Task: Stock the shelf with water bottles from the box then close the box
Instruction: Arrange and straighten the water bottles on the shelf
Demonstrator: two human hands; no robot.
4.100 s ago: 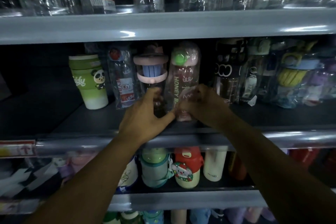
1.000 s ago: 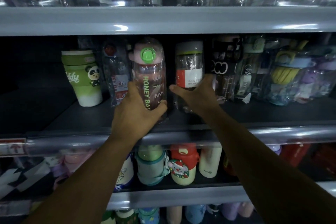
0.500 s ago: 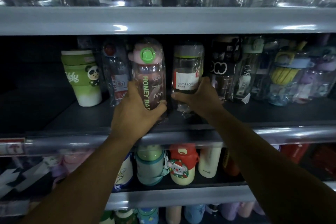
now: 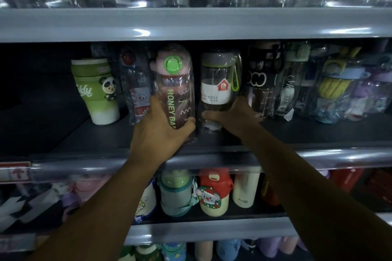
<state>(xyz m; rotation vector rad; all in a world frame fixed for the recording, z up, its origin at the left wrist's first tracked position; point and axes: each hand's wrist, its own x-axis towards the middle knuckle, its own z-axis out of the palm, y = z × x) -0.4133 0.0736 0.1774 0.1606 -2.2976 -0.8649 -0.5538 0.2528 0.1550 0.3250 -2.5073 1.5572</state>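
On the dark middle shelf (image 4: 318,131) stand two wrapped bottles side by side. My left hand (image 4: 161,131) grips the lower part of the pink "HONEY" bottle (image 4: 176,82) with a green button on its lid. My right hand (image 4: 235,118) holds the base of the clear bottle (image 4: 218,82) with a grey lid, green strap and white label, thumb in front and fingers round its right side. Both bottles are upright, a narrow gap between them. The box is not in view.
A green panda cup (image 4: 95,91) and a red-lidded bottle (image 4: 135,87) stand left of the pink one; black and clear bottles (image 4: 263,82) crowd the right. The shelf's left part (image 4: 31,116) is bare. More bottles fill the shelves above and below (image 4: 212,193).
My right hand has turned the clear bottle so its label with the red house faces front and set it a little closer to the pink bottle. My left hand has kept its grip.
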